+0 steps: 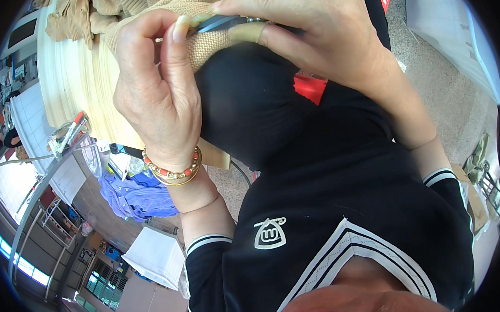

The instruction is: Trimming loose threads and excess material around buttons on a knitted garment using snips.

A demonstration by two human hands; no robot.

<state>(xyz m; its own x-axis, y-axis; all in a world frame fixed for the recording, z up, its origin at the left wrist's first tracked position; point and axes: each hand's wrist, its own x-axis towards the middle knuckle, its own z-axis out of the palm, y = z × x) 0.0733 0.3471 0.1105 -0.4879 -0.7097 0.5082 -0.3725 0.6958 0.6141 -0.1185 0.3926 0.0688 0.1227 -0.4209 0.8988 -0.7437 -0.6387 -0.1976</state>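
Note:
A tan knitted garment [209,48] lies over the table edge and my dark-clothed knee. My left hand [159,87] is closed, thumb and forefinger pinched together at the edge of the knit. To its right, my right hand [325,33] grips the same edge between fingers and thumb. A yellowish cover [247,32] wraps the right thumb tip. Between the hands runs a narrow, shiny, dark blue-grey strip [220,24] along the knit; its exact kind cannot be made out. Whether the left fingertips also pinch something small is hidden.
More tan knitwear [70,21] is heaped on the pale wooden table [68,81] at the far left. A red-capped pen [73,128] lies in a small holder at its edge. Blue-violet clothing [136,196] and a white box-like object [153,257] stand beyond my left arm.

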